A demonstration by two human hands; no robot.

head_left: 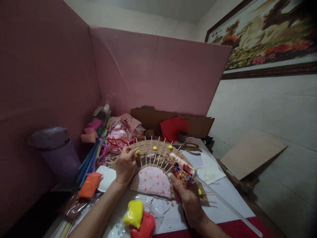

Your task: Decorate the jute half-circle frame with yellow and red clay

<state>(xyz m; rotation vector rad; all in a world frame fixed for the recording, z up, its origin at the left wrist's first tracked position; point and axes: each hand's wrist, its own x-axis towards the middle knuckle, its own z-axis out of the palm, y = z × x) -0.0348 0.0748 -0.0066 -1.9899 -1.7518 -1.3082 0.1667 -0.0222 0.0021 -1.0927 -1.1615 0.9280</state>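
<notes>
A woven arch of tan cord on wooden sticks (151,150) lies on the table around a pink dotted fabric half-circle (151,181). Small yellow blobs (155,148) sit on the weave. My left hand (125,164) pinches a yellow blob at the arch's left side, fingers closed. My right hand (189,198) grips a glue gun with a flowered pattern (182,168), its nozzle pointing at the arch's right part. A long clear glue stick (228,205) trails from the gun's back toward the lower right.
Yellow (135,213), red (144,227) and orange (89,184) clay packs lie near the front. Coloured sticks (91,155), pink cloth (122,130), a cardboard box (173,122), scissors (190,147) and a purple lidded bin (55,148) crowd the back and left. Pink partition walls (158,72) enclose the table.
</notes>
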